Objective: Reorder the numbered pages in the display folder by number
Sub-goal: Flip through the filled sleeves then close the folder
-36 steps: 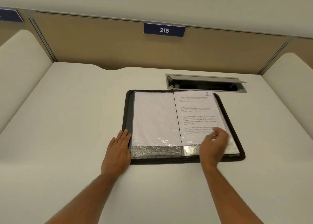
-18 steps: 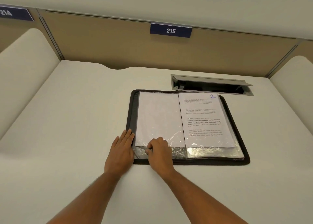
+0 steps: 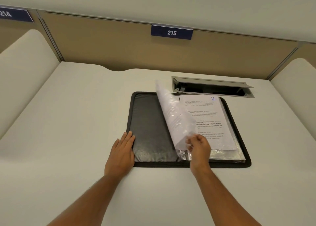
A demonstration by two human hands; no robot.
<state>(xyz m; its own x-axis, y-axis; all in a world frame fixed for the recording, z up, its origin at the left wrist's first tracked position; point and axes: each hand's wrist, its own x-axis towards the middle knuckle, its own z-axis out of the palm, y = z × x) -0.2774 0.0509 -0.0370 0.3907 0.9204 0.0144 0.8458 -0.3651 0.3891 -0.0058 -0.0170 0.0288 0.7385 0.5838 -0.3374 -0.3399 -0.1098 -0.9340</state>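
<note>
Lying open on the white desk, display folder beneath sign 215.

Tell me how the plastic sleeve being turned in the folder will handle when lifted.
Probably floppy: the plastic sleeve curves while the right hand pinches its lower corner. Likely light, since that pinch alone raises it. Its glossy, crinkled film may be slippery. The left hand lies flat on the display folder, likely steadying it.

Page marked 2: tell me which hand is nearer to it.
Right. The right hand overlaps the bottom-left corner of the page marked 2, pinching the lifted sleeve. The left hand rests flat at the folder's far left edge.
</note>
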